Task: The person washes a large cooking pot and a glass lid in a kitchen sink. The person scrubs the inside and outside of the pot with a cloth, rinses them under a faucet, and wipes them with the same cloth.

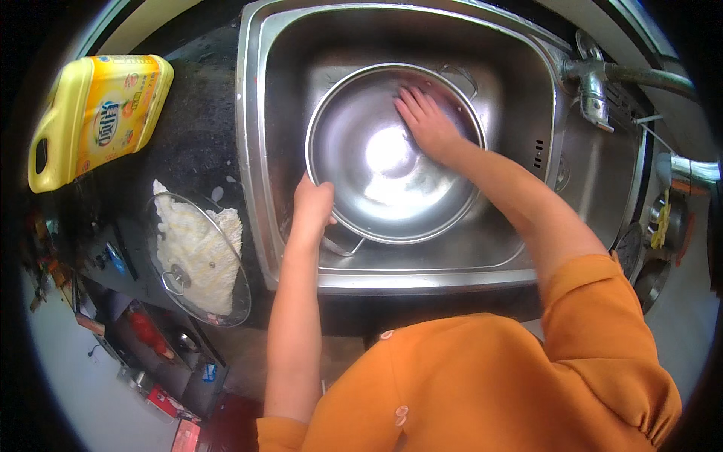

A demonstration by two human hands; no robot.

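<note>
A wide, round stainless steel pot (390, 212) with looped handles sits in the sink basin (350, 34), its inside facing up. My left hand (314, 202) grips the pot's rim at the near left, just above one handle (345, 250). Inside the pot, my right hand (426, 121) lies against the far right wall with its fingers extended and slightly apart. Nothing shows in that hand, though its palm is hidden. The second handle (464, 79) stands out at the far right of the rim.
A yellow detergent jug (113, 107) lies on the dark countertop (197, 113) at left. Nearer, a glass lid (246, 288) overlaps a white cloth (195, 254). The faucet (593, 90) rises at the basin's right; pans (652, 282) are at far right.
</note>
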